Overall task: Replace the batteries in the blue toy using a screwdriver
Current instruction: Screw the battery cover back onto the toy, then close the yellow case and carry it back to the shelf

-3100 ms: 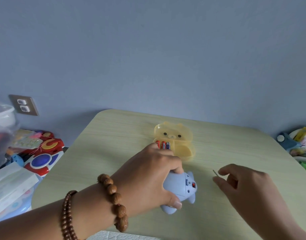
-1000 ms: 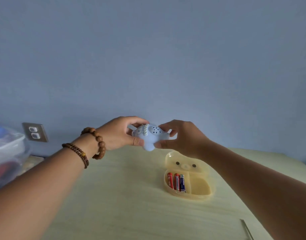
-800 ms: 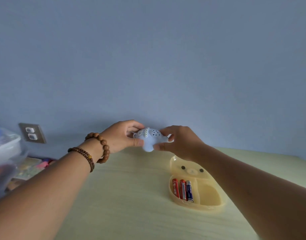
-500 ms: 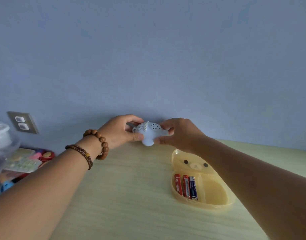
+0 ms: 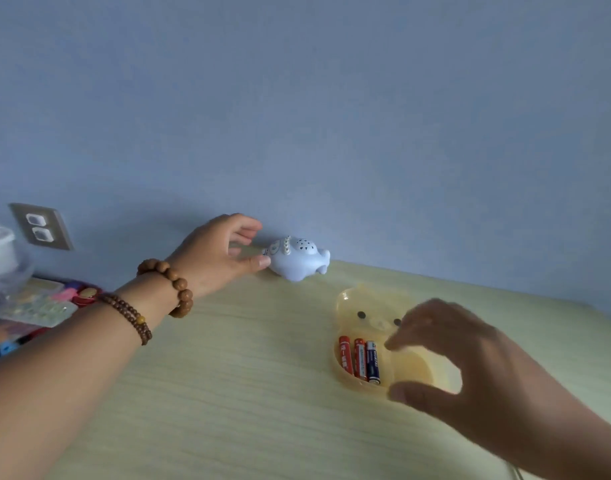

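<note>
- While the blue toy (image 5: 299, 259) sat at the far edge of the table (image 5: 228, 393), close to the blue wall (image 5: 331, 116), its long side ran left to right.
- Its round top, with little dots and a row of small buttons, faced up, and its small tail end pointed to the right.
- The left hand (image 5: 216, 254) was open beside the toy's left end, with the fingers spread and lifted; the thumb tip touched the toy or was just beside it, and I could not tell which.
- The right hand (image 5: 463, 362) hung over the yellow bear-shaped case (image 5: 349, 310), with thumb and fingers curled apart and nothing between them.
- It looked a bit blurry.
- The case lay open and flat on the table, nearer than the toy and to its right.
- Three batteries (image 5: 359, 356) lay side by side in the left part of the case, two red and one dark blue, with their long sides pointing away from the person.
- Two bead bracelets (image 5: 151, 299) were on the left wrist.
- A wall socket (image 5: 41, 226) was on the wall far to the left, above a pile of bright toys (image 5: 37, 310).
</note>
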A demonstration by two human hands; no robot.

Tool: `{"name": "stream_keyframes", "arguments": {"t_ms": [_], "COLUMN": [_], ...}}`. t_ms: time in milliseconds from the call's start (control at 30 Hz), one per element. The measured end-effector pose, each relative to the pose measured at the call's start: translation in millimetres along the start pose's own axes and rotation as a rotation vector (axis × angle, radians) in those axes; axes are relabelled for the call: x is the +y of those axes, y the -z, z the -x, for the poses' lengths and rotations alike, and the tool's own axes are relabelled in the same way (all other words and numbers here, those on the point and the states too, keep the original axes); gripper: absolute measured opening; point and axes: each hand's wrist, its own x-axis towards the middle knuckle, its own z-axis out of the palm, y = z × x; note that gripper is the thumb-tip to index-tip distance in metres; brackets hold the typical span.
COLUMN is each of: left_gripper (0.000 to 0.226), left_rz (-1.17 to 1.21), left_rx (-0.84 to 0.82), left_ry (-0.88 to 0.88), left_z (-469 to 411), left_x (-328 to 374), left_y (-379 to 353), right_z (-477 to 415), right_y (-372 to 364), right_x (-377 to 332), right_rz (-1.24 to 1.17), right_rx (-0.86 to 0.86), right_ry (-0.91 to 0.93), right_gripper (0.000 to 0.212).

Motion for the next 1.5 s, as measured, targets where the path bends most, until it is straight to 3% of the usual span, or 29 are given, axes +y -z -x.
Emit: {"name": "stream_keyframes", "arguments": {"t_ms": [67, 167, 333, 467, 533, 933, 1133, 1233, 1367, 1500], "left_gripper": [0.034, 0.02, 0.034, 0.069, 0.075, 0.042, 0.03, 0.029, 0.031, 0.037], "left_rz": [-0.048, -0.005, 0.01, -0.042, -0.04, 0.156, 0.233, 0.31, 0.287, 0.148], "left_rx": [0.186, 0.146, -0.176, -0.283, -0.289, -0.202, -0.241, -0.393, -0.553, -0.545], "left_ry": [-0.046, -0.081, -0.016, 0.034, 0.038, 0.04, -0.04, -0.043, -0.093, -0.198], "left_z": [17, 49, 105, 139, 150, 157, 163, 167, 174, 176], "left_x": [19, 53, 82, 86, 89, 114, 119, 113, 107, 106], "left_y": [1, -7, -25, -33, -33, -26, -17, -11, -10, -14], "right_z": [25, 39, 62, 91, 102, 113, 123, 127, 122, 113], "right_y": [-11, -24, -27, -34, -38, -40, -38, -34, -24, -15], "right_x": [-1, -2, -16, -31, -38, -49, -57, -57, -49, -44], "right_rz": [0.079, 0.08, 0.011, -0.002, -0.005, -0.077, -0.117, -0.22, -0.448, -0.508], "right_rx": [0.034, 0.146, 0.172, 0.254, 0.295, 0.31, 0.352, 0.402, 0.462, 0.203], "right_ry": [0.019, 0.088, 0.139, 0.234, 0.27, 0.261, 0.132, 0.019, -0.099, -0.138], "right_gripper": [0.048, 0.037, 0.019, 0.012, 0.012, 0.011, 0.01, 0.026, 0.066, 0.1]}}
